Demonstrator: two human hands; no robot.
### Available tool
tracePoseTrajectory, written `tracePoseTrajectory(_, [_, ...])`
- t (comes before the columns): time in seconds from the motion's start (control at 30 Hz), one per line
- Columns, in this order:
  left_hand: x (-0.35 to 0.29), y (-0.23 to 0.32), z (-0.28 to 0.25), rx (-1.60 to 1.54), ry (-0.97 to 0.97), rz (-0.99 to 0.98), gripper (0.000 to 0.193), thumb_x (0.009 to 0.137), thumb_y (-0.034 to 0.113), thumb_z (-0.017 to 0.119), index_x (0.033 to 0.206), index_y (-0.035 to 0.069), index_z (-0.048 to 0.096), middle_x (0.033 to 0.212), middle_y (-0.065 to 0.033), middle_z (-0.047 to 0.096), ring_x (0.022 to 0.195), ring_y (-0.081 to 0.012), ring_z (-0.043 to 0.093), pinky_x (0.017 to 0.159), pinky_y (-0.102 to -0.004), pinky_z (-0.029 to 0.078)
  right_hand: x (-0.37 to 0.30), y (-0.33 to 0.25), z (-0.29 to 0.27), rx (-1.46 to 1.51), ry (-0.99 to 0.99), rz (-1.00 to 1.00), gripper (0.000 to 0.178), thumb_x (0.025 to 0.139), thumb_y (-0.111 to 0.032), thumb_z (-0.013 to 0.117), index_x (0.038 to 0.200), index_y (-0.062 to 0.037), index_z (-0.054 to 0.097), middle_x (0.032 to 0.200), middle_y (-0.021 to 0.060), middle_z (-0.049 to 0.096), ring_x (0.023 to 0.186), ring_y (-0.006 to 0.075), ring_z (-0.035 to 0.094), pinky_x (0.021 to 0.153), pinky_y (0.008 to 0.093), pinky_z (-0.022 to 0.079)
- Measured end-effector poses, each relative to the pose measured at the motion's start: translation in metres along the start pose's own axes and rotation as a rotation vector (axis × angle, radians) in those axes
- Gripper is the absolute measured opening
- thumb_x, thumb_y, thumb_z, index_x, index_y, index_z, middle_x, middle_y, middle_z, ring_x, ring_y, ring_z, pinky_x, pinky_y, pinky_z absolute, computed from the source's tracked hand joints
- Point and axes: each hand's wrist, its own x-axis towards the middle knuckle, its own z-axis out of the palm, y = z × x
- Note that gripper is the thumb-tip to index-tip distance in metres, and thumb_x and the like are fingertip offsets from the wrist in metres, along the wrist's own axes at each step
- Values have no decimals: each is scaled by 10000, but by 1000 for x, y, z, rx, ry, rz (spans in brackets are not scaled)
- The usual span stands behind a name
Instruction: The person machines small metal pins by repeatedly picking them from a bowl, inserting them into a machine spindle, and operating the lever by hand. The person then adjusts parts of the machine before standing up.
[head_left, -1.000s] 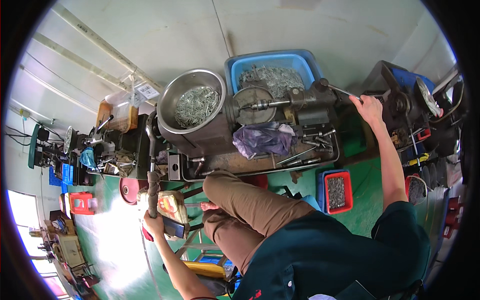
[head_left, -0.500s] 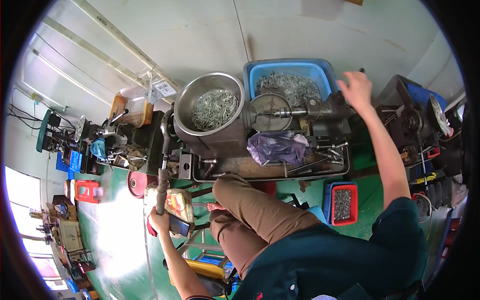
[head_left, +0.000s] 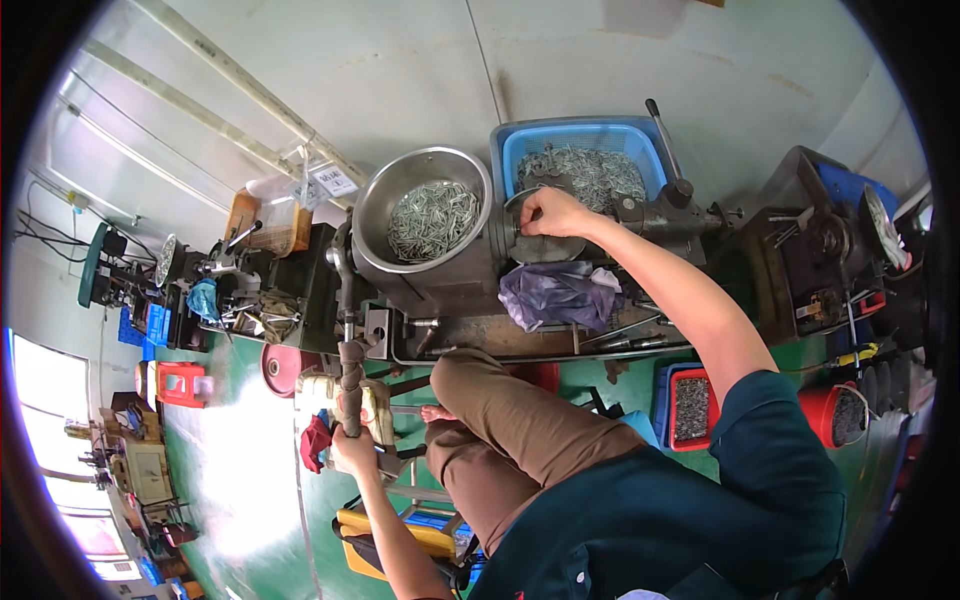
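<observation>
My left hand [head_left: 355, 450] is closed around the lower end of a long metal lever [head_left: 351, 385], whose grip is wrapped in brown material. The lever rises to the left side of a small bench lathe [head_left: 425, 293]. My right hand [head_left: 553, 212] is at the lathe's spindle, in front of a round grey dish [head_left: 562, 250]. Its fingers are pinched together; whatever they hold is hidden. Right of that hand is the tailstock [head_left: 660, 222] with its black-knobbed lever [head_left: 664, 138] standing up. A steel bowl [head_left: 368, 215] of small metal pins [head_left: 434, 222] sits on the headstock.
Behind the lathe stands a blue basket [head_left: 655, 150] of metal parts. A purple rag [head_left: 558, 295] lies on the tool tray [head_left: 480, 345]. Red bins [head_left: 712, 400] [head_left: 820, 412] of small parts stand on the floor at right. Other machines flank the lathe on both sides.
My right hand has moved left from the tailstock lever to the spindle. The tailstock lever now stands upright, unheld. My left hand and the wrapped lever end have shifted slightly right and nearer.
</observation>
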Motion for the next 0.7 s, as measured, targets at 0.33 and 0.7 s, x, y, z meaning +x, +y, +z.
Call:
tracePoseTrajectory(0.33, [-32, 15, 13, -48, -5, 2, 218, 607, 201, 586, 742, 29, 581, 629, -195, 562, 622, -370, 557, 552, -434, 435, 5, -11, -12, -263, -76, 23, 215, 557, -223, 616, 726, -92, 638, 721, 91, 616, 719, 239, 590, 661, 327, 456])
tracePoseTrajectory(0.7, [-33, 13, 12, -19, 23, -1, 217, 600, 199, 595, 742, 34, 591, 644, -194, 571, 626, -365, 561, 565, -430, 441, 44, -99, -32, -515, 598, -448, 68, 640, -159, 605, 693, -118, 617, 734, 36, 577, 799, 224, 509, 681, 356, 420])
